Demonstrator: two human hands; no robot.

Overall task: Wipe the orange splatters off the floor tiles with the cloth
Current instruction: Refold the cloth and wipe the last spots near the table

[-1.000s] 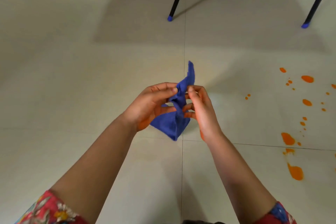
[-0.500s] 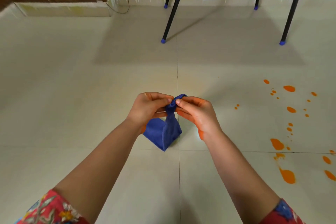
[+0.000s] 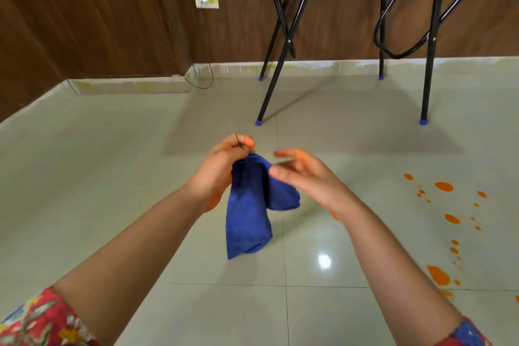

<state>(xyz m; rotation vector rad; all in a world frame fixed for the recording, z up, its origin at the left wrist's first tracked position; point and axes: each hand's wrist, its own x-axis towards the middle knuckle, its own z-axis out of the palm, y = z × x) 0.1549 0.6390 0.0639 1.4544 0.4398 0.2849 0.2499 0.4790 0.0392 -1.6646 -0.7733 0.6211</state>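
head view, left hand (image 3: 222, 174) gripping blue cloth (image 3: 250, 211), right hand (image 3: 306, 177) spread

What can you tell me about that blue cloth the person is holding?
The blue cloth looks like soft, fuzzy towel fabric, deep blue and with no stains showing. It hangs in the air above the pale floor tiles, bunched at the top where the left hand pinches it, and falls in two loose folds, one long, one shorter. The right hand is open beside it, fingers spread, not clearly gripping it.
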